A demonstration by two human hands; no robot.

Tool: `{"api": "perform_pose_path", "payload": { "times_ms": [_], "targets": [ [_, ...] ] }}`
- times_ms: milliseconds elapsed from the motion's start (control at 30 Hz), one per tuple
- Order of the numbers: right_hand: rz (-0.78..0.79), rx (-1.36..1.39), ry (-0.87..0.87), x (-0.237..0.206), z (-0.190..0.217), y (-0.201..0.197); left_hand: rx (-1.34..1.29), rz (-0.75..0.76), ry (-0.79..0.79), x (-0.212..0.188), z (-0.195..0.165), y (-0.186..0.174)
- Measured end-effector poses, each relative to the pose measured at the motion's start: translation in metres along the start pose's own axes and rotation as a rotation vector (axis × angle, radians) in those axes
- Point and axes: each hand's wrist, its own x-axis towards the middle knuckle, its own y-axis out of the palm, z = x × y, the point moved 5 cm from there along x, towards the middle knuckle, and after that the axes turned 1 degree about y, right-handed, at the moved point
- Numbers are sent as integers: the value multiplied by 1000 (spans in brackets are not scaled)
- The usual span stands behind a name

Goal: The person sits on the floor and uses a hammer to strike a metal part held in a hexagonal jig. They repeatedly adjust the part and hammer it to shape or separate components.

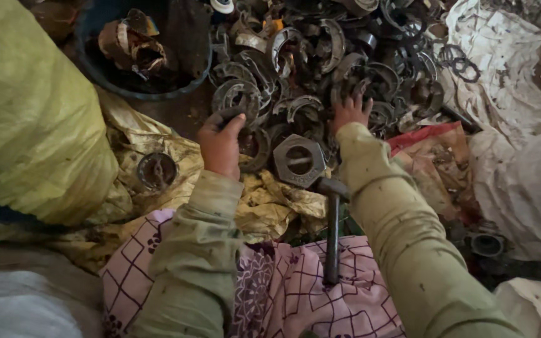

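Note:
My left hand (220, 143) is closed around the rim of a curved dark metal piece (250, 147) at the near edge of a heap of greasy metal rings and curved parts (320, 56). My right hand (350, 110) reaches into the heap, its fingers spread over the parts; whether it grips one I cannot tell. Between my hands lies a large hexagonal metal nut (299, 159). A hammer (333, 225) rests with its head just below the nut and its handle on my patterned pink cloth lap.
A dark round tub (95, 62) holding scrap stands at the back left. A large yellow-green sack (26, 119) fills the left side. A round bearing (156, 170) lies on crumpled yellow sheeting. White sacks (521, 163) lie on the right, with red wrapping (433, 150) beside them.

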Motion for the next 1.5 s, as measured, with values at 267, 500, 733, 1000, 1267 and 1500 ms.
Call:
{"api": "perform_pose_path", "payload": {
  "times_ms": [267, 500, 733, 1000, 1267, 1500],
  "targets": [
    [-163, 262, -5, -51, -33, 1, 37, 4, -13, 3, 10, -1],
    [-330, 1373, 306, -134, -112, 11, 14, 99, -45, 1, 11, 1],
    [-64, 2751, 533, -251, -56, 73, 213, 405, -227, -57, 13, 38],
    [267, 2647, 617, -253, 17, 73, 170, 575, -761, -131, 38, 53],
    [-266, 937, -113, -253, 11, 62, 195, 617, -587, -124, 17, 52],
    [-84, 1526, 84, -249, 7, 50, 168, 576, -629, -123, 15, 48]
  ]
}}
